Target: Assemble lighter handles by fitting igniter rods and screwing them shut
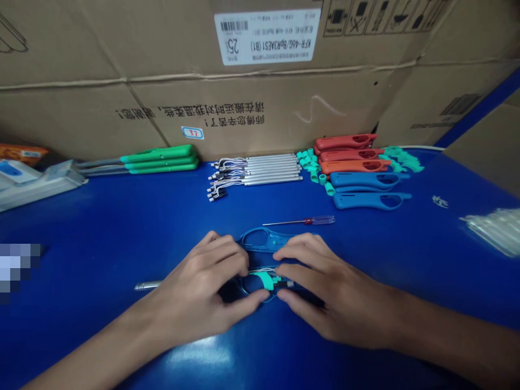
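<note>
While the head view looks down, here's the left hand [199, 287] and right hand [329, 287], both curled and gripping a long blue plastic shell with an oval loop [260, 240], a teal plastic insert [265, 280] and thin white wires [260, 269] at the centre of the glossy blue surface [81, 244]. That moulded shell looks light and stiff, the wires fragile, so its outer rim seems the safest hold. Just above lies a clear-handled, red-collared screwdriver [298, 221].
</note>
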The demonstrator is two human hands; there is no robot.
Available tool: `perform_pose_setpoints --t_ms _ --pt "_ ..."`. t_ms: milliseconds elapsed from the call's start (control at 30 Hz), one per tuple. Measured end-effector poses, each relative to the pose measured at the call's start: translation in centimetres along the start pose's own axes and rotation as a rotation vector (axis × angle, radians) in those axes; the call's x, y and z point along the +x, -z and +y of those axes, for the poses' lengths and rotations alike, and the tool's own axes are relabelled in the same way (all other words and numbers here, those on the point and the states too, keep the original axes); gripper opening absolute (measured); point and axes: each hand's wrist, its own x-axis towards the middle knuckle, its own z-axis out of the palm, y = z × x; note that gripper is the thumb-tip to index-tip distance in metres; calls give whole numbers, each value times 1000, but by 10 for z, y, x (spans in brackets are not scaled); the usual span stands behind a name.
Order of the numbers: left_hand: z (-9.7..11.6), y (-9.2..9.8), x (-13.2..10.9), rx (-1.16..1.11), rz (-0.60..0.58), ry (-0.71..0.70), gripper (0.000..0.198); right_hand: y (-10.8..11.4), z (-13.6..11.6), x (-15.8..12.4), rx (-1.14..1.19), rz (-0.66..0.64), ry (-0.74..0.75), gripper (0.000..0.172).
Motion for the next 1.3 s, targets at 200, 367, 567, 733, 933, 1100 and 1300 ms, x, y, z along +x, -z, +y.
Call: perform_pose_setpoints --t_ms 200,367,567,733,933,1100,1300 --pt "0 0 1 20 41 -50 19 1 -1 1 -18 8 -16 13" --pt "0 0 1 21 32 -51 17 1 -1 0 -18 0 -33 14" --pt "3 -1 -2 20 14 -27 13 2 -1 0 -12 -53 -54 21" --pt "2 -1 -2 -15 -18 -13 10 4 -2 2 -28 -87 -45 23" --pt "3 -1 -5 -15 -21 -6 9 6 1 2 -18 -14 -13 18" --pt "2 -2 -7 4 -33 1 15 5 2 2 -13 34 13 13" --pt "2 -3 -7 7 -39 -3 14 2 2 2 -20 14 9 17"
